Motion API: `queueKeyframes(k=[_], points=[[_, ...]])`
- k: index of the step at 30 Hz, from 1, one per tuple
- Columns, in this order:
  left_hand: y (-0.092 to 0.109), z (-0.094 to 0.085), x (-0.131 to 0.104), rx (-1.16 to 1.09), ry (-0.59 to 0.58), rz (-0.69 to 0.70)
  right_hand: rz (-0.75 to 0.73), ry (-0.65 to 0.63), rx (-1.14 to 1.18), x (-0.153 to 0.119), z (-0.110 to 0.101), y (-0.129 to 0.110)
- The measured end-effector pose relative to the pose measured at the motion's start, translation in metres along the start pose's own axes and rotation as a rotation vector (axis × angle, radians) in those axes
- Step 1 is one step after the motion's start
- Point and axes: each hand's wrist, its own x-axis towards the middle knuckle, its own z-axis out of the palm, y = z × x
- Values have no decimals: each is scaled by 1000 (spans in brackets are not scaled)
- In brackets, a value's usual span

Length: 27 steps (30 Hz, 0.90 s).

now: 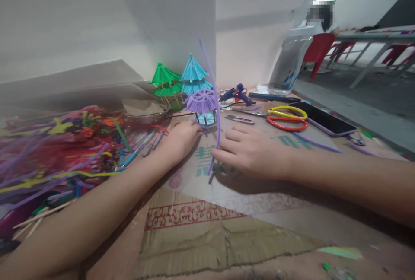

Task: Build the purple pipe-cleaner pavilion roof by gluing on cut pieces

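Note:
My right hand (249, 150) pinches a long purple pipe cleaner (212, 94) that stands up and curves over a small purple-roofed pavilion model (204, 106) with a light blue base. My left hand (181, 138) rests on the cardboard with its fingers curled at the foot of that model; whether it grips anything is hidden. Behind the model stand a green pavilion (166, 82) and a blue pavilion (193, 75).
A heap of coloured pipe cleaners (55, 150) fills the left. Scissors with yellow and red handles (287, 118), small snips (241, 119), a blue glue gun (236, 93), a phone (324, 119) and a clear water jug (288, 66) lie to the right. Cardboard (207, 224) covers the surface.

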Motion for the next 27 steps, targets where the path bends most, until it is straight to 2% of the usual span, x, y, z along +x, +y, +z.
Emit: queueKeyframes(k=[3, 5, 7, 10, 13, 16, 18, 21, 27], points=[[-2, 3, 0, 20, 31, 26, 110, -32, 98, -10, 12, 0], [-2, 1, -2, 7, 64, 43, 226, 8, 202, -17, 22, 3], [0, -3, -3, -49, 114, 27, 402, 84, 358, -22, 28, 7], [8, -12, -6, -228, 165, -68, 700, 170, 609, -22, 29, 10], [18, -18, -7, -433, 144, -154, 947, 238, 822, -17, 26, 10], [21, -16, -7, -502, 98, -171, 1125, 296, 1109, -14, 28, 10], [19, -14, -7, -487, 84, -170, 1202, 314, 1244, -14, 31, 12], [11, -16, -5, -451, 82, -195, 1243, 343, 1321, -16, 37, 15], [-3, -30, -1, -406, 75, -214, 1207, 393, 1364, -18, 42, 16]])
